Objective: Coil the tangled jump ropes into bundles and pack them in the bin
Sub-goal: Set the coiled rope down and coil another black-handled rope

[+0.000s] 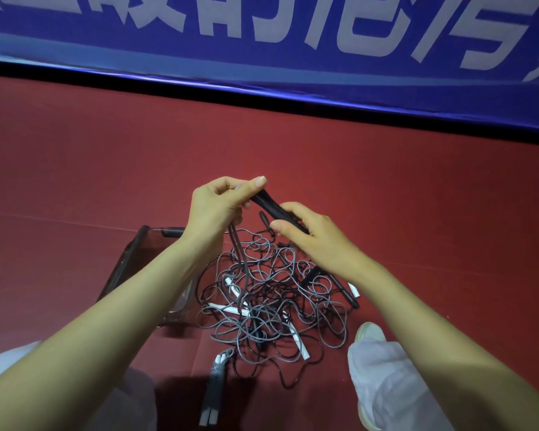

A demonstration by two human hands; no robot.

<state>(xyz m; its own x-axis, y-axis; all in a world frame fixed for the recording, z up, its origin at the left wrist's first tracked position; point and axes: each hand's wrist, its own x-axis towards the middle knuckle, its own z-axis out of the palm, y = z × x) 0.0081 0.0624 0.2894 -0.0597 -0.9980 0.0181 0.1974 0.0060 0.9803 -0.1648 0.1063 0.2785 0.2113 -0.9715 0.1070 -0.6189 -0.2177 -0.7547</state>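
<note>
Head view: left forearm (131, 306) hides much of the bin (130, 250).

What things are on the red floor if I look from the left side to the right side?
Clear bin → tangled jump ropes → white shoe. Up above the pile: left hand → black handles → right hand, both hands gripping the handles.

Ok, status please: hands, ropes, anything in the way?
Left hand and right hand grip black handles. Tangled ropes beneath, uncoiled. One bundle lies outside bin.
</note>
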